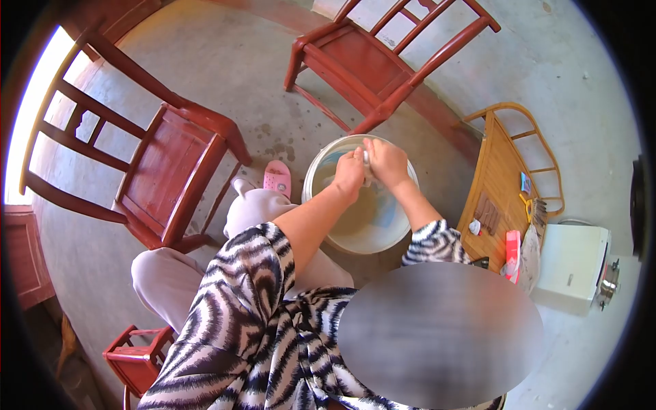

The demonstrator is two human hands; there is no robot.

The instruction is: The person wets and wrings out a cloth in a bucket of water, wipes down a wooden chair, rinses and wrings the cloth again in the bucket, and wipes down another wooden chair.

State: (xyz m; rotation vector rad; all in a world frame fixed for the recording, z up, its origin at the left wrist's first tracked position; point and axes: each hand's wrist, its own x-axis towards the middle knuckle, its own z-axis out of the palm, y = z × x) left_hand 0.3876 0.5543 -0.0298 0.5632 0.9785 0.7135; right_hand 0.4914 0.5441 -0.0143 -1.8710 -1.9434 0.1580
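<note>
Both my hands are closed and close together over a white bucket [394,229] of cloudy water. My left hand [348,174] grips a whitish cloth [367,158], only a little of which shows. On the same cloth, from the right side, my right hand [387,162] is wrapped with bent fingers. Most of the cloth is hidden by the hands. Inside the bucket a bluish patch shows at the lower right, but I cannot make out what it is.
Red wooden chairs stand at the left [171,156] and at the back [359,61]. A small red stool [137,359] is at lower left. Pink slipper [277,179] beside the bucket. To the right are a bamboo chair [488,184] bearing small items and a white appliance [570,263].
</note>
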